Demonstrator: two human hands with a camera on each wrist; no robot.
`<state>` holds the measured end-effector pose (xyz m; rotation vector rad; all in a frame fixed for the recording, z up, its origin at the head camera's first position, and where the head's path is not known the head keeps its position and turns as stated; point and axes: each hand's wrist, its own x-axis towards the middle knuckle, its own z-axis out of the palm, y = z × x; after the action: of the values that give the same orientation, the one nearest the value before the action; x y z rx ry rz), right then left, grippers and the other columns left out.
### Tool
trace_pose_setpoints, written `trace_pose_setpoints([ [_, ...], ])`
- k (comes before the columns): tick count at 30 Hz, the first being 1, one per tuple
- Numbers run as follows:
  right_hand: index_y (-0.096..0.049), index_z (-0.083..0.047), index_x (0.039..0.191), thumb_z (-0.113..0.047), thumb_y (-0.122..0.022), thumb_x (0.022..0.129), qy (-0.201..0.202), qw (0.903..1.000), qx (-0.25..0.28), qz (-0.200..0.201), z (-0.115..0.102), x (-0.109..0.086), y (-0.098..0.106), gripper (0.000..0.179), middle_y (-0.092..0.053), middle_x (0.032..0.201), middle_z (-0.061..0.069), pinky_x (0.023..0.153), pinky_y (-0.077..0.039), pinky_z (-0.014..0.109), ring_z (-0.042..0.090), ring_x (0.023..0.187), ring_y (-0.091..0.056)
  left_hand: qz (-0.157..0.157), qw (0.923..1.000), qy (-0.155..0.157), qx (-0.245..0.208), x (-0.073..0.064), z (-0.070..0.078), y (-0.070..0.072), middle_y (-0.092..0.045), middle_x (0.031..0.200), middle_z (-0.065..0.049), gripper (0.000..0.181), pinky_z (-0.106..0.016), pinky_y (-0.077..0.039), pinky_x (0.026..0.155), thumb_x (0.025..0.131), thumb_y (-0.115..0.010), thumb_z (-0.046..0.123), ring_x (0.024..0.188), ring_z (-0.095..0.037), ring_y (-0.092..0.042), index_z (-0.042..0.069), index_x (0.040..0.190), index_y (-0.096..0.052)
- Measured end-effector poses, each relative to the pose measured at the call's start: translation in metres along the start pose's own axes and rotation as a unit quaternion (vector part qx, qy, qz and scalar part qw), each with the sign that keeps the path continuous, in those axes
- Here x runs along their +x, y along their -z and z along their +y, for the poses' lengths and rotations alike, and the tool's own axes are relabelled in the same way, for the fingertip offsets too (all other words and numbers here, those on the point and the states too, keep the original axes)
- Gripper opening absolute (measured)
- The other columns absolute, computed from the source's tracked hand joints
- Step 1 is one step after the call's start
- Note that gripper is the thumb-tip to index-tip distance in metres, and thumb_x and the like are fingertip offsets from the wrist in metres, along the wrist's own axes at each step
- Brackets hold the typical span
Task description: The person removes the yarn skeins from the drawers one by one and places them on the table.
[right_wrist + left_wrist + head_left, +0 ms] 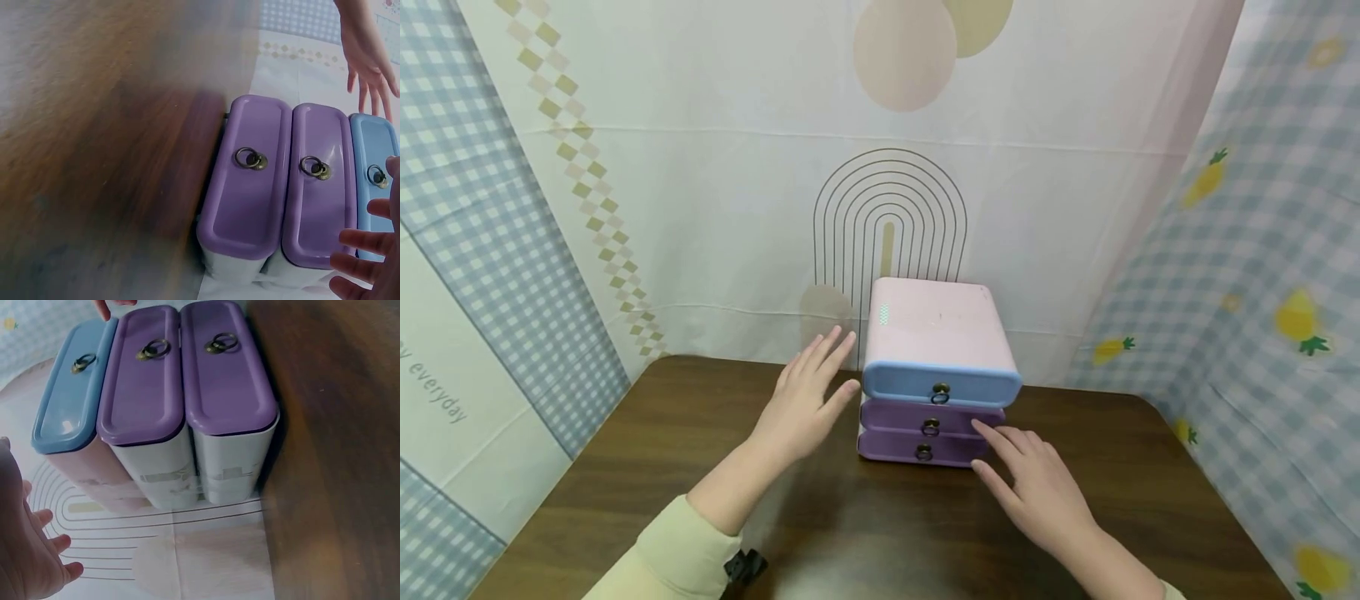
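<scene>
A stack of three drawer boxes stands near the table's back edge. On top is a pink box [936,321] with a blue drawer front [895,383]; below it sit two boxes with purple fronts [887,446]. Each front carries a bronze ring pull [940,393]. My left hand [805,400], fingers straight, is beside the stack's left side, apart from it. My right hand [1037,479] is at the front right, fingers extended close to the purple fronts; whether a fingertip touches cannot be told. In the left wrist view, pale bodies [162,472] with worn tape-like patches show behind the purple fronts.
The dark wooden table [700,433] spreads around the stack. A white patterned cloth [737,208] hangs directly behind. Checked cloths hang at the left [490,208] and right [1240,317]. A small black object [746,567] is by the left sleeve.
</scene>
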<state>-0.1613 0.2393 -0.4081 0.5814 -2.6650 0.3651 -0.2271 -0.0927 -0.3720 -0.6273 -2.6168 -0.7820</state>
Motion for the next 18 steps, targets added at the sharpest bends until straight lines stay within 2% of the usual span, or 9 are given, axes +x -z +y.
trace_pose_setpoints([
  [7, -0.052, -0.023, 0.145, -0.045, -0.054, 0.100, -0.007, 0.9999, 0.015, 0.003, -0.005, 0.011, -0.004, 0.050, -0.065, 0.123, 0.003, 0.096, -0.043, 0.053, 0.027, 0.113, -0.060, -0.015, 0.9992, -0.005, -0.036, 0.021, -0.006, 0.002, -0.009, 0.166, 0.009, 0.060, -0.057, -0.009, 0.118, 0.105, -0.037, 0.049, 0.152, -0.022, -0.008, 0.036, 0.159, -0.014],
  [13, -0.053, -0.023, 0.145, -0.042, -0.056, 0.100, -0.026, 0.9984, 0.048, 0.014, -0.010, 0.020, -0.008, 0.049, -0.068, 0.120, 0.003, 0.095, -0.042, 0.051, 0.025, 0.110, -0.062, -0.037, 0.9972, -0.014, -0.063, 0.035, -0.015, 0.000, -0.010, 0.165, 0.011, 0.058, -0.061, -0.011, 0.116, 0.105, -0.033, 0.052, 0.151, -0.022, -0.008, 0.037, 0.159, -0.015],
  [18, -0.056, -0.020, 0.142, -0.036, -0.063, 0.097, -0.029, 0.9956, 0.081, 0.038, -0.016, 0.027, -0.012, 0.048, -0.068, 0.104, -0.006, 0.091, -0.043, 0.046, 0.018, 0.093, -0.064, -0.040, 0.9964, -0.015, -0.073, 0.047, -0.022, -0.002, -0.013, 0.165, 0.009, 0.056, -0.062, -0.010, 0.115, 0.105, -0.035, 0.049, 0.151, -0.025, -0.011, 0.038, 0.158, -0.019],
])
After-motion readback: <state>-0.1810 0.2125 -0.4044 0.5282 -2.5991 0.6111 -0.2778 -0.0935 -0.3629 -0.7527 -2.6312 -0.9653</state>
